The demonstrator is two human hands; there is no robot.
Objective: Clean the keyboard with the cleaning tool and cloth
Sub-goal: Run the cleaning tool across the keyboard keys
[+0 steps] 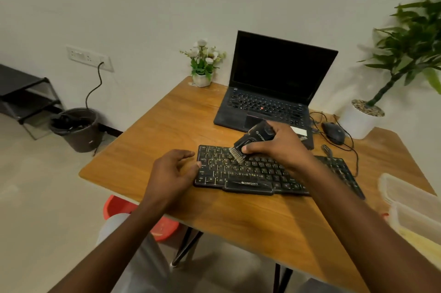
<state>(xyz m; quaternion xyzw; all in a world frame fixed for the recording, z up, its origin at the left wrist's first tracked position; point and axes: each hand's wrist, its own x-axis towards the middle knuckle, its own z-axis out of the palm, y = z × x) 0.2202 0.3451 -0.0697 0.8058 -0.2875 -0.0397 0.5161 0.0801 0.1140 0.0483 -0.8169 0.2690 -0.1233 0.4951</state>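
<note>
1. Black plastic fills my right hand (pixel 274 147): my fingers and thumb are wrapped round the body of the cleaning tool (pixel 256 136), which is tilted so that its pale bristles (pixel 237 155) point down and to my left onto the keys.
2. I judge the tool light and rigid, with a smooth casing that could twist in a slack grip. Holding it low on the body, close to the brush head, gives me the best control of the angle. The bristles look soft and springy, so light pressure should be enough.
3. The keyboard (pixel 262 173) lies flat on the desk (pixel 179 121) directly in front of me. The bristles touch its upper rows, left of the middle.
4. My left hand (pixel 171 173) holds nothing. Its fingers are loosely bent, with the fingertips against the keyboard's left end and the thumb apart above them.
5. I take the keyboard to be thin, light and apt to slide on the smooth wood under a sideways stroke, so bracing it at that end seems sensible. Keycaps may lift if caught from below, so I would brush along the rows rather than pry between them.
6. Farther out, an open laptop (pixel 274 83) stands behind the keyboard, with a mouse (pixel 333 133) to its right. I cannot pick out the cloth with any certainty.
</note>
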